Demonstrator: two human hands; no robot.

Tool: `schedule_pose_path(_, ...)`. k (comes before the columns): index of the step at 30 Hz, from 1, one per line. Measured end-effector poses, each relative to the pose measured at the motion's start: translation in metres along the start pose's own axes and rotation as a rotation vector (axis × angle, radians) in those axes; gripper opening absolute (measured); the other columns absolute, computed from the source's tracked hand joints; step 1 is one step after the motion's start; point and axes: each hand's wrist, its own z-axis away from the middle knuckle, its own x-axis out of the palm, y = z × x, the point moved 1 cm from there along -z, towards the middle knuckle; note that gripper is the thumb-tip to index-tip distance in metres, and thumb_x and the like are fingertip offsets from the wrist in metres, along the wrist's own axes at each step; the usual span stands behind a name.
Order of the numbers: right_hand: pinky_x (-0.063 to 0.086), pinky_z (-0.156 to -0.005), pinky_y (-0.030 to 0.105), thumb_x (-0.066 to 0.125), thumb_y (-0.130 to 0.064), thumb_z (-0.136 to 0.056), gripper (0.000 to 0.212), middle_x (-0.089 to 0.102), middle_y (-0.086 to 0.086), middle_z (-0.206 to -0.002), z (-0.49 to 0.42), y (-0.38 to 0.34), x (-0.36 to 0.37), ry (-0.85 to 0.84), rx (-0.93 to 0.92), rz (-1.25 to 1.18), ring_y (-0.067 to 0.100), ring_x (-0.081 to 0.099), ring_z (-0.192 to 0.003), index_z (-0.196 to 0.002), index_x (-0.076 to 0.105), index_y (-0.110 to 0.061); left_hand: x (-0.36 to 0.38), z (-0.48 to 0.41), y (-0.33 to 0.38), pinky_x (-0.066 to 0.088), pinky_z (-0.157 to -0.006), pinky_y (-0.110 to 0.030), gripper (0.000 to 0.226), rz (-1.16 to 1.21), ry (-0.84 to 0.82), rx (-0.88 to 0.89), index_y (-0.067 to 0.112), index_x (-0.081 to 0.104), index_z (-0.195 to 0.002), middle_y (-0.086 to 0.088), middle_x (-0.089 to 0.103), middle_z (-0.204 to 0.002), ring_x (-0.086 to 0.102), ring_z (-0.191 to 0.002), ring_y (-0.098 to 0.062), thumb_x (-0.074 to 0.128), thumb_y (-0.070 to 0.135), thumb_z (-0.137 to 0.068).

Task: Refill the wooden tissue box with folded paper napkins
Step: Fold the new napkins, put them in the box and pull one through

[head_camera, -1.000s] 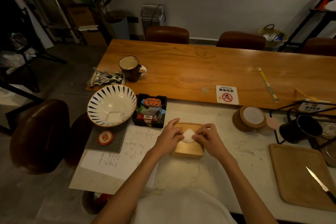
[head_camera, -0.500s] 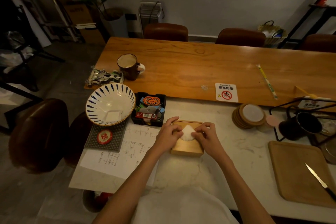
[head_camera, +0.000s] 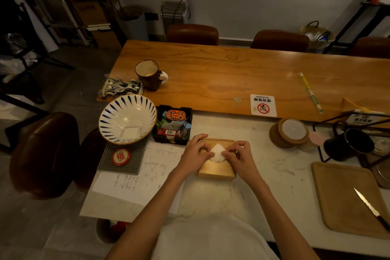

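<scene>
Little has moved since the earlier frames: both our hands stay on the box lid, and the napkin tip sits about as high in the slot as before.

Our left hand [head_camera: 197,153] rests on the left side of the wooden tissue box [head_camera: 217,168], fingers curled, fingertips pressing at the left edge of the white napkin [head_camera: 217,152]. Our right hand [head_camera: 239,155] mirrors it on the right side, fingers bent in, pinching the napkin's right edge. We can't tell whether either hand fully grips the paper or only pushes on it. The napkin pokes up as a white triangle through the lid opening, between the two hands.

The box sits on the marble counter [head_camera: 274,175], just right of a sheet of handwritten paper [head_camera: 137,177]. Behind it is a black tray [head_camera: 172,124] of small packets; left of that, a blue-striped bowl [head_camera: 127,118]. A stack of coasters [head_camera: 289,133] lies to the right, and a cutting board [head_camera: 341,200] with a knife [head_camera: 371,209] on it is further right.
</scene>
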Motion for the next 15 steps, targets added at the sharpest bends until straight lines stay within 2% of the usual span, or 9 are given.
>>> schedule_pose_path(5, 0.038, -0.08, 0.002, 0.065, -0.017, -0.09, 0.01, 0.042, 0.004, -0.115, 0.0015, 0.0019, -0.0005, 0.018, -0.025, 0.017, 0.0, 0.048, -0.1, -0.097, 0.068, -0.011, 0.0022, -0.0007, 0.0023, 0.028, -0.107, -0.035, 0.008, -0.015, 0.004, 0.013, 0.014, 0.063, -0.085, 0.01, 0.041, -0.143, 0.032, -0.131, -0.014, 0.071, 0.016, -0.084)
schedule_pose_path(10, 0.038, -0.087, 0.018, 0.06, -0.017, -0.093, 0.006, 0.04, 0.002, -0.115, 0.0, 0.0004, 0.0025, 0.007, -0.005, 0.022, -0.005, 0.047, -0.099, -0.094, 0.065, -0.014, 0.0019, -0.0016, 0.004, 0.025, -0.106, -0.032, 0.011, -0.013, 0.003, 0.019, 0.016, 0.06, -0.081, 0.007, 0.042, -0.141, 0.029, -0.124, -0.01, 0.07, 0.014, -0.085)
schedule_pose_path(15, 0.037, -0.089, 0.02, 0.059, -0.016, -0.094, 0.008, 0.04, 0.003, -0.117, 0.0008, 0.0, 0.0026, 0.007, 0.001, 0.009, -0.007, 0.047, -0.1, -0.095, 0.066, -0.012, 0.0007, -0.0025, 0.0034, 0.023, -0.103, -0.028, 0.014, 0.001, -0.004, 0.014, 0.018, 0.059, -0.079, 0.012, 0.042, -0.135, 0.029, -0.123, -0.009, 0.07, 0.012, -0.085)
